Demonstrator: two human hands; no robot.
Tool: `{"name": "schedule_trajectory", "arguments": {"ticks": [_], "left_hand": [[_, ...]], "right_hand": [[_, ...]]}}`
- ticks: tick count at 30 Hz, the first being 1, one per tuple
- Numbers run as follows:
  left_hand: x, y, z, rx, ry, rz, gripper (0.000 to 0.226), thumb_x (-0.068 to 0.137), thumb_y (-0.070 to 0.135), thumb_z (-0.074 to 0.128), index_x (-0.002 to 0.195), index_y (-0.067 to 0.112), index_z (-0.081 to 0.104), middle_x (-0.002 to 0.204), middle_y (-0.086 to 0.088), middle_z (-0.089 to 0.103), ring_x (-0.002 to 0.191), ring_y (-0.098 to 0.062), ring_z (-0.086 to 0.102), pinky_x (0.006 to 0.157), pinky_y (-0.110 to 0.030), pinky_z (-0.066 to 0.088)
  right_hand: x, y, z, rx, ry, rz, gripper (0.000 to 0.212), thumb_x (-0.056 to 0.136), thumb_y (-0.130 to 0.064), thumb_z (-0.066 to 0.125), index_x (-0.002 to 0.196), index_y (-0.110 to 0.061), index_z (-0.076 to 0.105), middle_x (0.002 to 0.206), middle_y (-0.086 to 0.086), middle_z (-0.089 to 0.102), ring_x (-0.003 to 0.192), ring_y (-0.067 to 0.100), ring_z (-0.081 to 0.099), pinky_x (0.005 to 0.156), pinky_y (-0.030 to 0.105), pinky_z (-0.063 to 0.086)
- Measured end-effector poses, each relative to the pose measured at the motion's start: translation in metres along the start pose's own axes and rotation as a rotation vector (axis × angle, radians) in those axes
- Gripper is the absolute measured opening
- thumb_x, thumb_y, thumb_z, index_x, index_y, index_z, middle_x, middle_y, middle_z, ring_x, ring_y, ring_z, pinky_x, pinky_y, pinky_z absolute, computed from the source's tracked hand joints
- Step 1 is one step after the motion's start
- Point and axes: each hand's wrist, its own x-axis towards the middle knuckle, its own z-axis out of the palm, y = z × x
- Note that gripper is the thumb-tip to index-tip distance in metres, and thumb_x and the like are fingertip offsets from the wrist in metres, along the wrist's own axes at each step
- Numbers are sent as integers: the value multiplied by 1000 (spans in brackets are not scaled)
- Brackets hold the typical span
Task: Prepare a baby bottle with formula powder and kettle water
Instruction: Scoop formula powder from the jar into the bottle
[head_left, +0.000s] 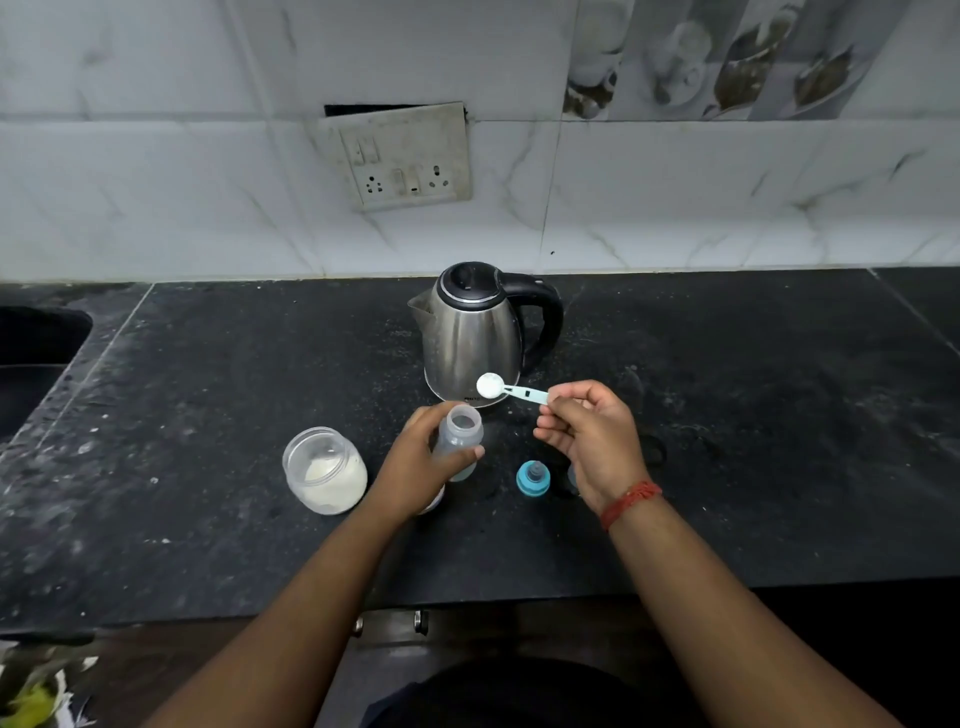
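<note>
Left hand grips open baby bottle, upright on black bench, fingers curled around its body. Right hand pinches handle of blue scoop; bowl full of white powder, held just above and right of bottle mouth. Powder jar left of bottle, open. Kettle behind. Blue teat cap between hands.

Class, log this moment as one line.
left hand holds bottle | right hand holds scoop of powder | jar open
</note>
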Motion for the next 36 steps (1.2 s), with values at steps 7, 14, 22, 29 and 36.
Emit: {"name": "schedule_trajectory", "arguments": {"ticks": [7, 14, 22, 29, 36], "left_hand": [[-2, 8, -18, 105, 70, 58, 56, 80, 25, 86, 130, 27, 62, 118, 9, 60, 109, 1, 56, 91, -11, 39], [-8, 12, -30, 114, 117, 76, 58, 80, 26, 85, 132, 28, 62, 116, 13, 60, 111, 6, 55, 89, -4, 37], [-11, 14, -36, 149, 116, 105, 54, 79, 24, 86, 128, 28, 64, 114, 9, 61, 108, 7, 54, 89, -6, 37], [-13, 9, -36, 157, 112, 99, 56, 80, 30, 85, 131, 29, 62, 116, 12, 60, 109, 5, 55, 91, -9, 39], [-16, 9, -30, 141, 92, 102, 54, 81, 29, 84, 130, 31, 62, 118, 15, 60, 112, 6, 54, 92, -6, 37]], "right_hand": [[-11, 0, 24, -183, -37, -159, 9, 94, 3, 60, 93, -4, 67, 79, 12, 67, 66, 17, 66, 63, 29, 60], [-19, 0, 39, -395, -31, -373, 14, 91, 1, 63, 85, -11, 67, 72, 10, 64, 63, 24, 68, 66, 41, 63], [-23, 3, 44, -599, -97, -566, 19, 86, 1, 67, 82, -17, 68, 75, 1, 63, 68, 24, 67, 64, 44, 61], [-30, -4, 42, -821, -227, -812, 13, 85, 2, 68, 83, -10, 64, 81, -3, 61, 71, 12, 58, 63, 30, 52], [-26, -15, 34, -903, -309, -810, 9, 88, -2, 69, 88, -11, 67, 82, -9, 59, 73, 9, 59, 65, 23, 51]]}}
